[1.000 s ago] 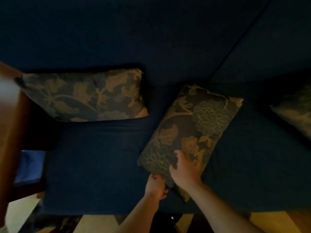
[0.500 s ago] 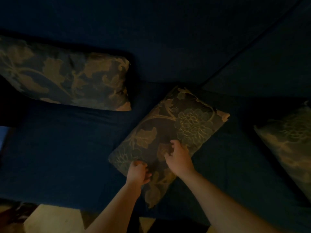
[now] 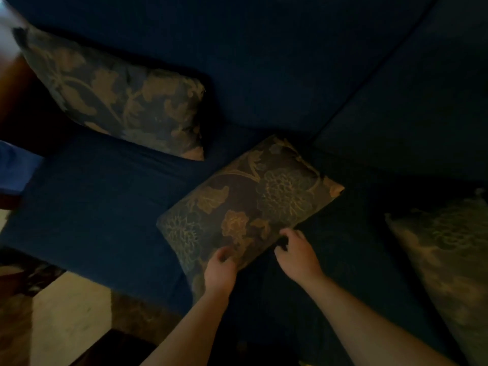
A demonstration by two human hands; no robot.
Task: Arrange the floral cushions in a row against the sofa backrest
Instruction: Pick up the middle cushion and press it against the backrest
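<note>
Left fingers [image 3: 223, 256] gripping middle cushion [image 3: 248, 204], right cushion [image 3: 446, 260] cropped

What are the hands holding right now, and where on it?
The left hand grips the middle floral cushion at its near corner; the right hand touches its near edge.

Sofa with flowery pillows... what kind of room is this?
Probably a living room in a home. A big dark blue sofa fills the view, with three floral cushions on it, and pale floor shows in front. It is dim, so little else can be made out.
</note>
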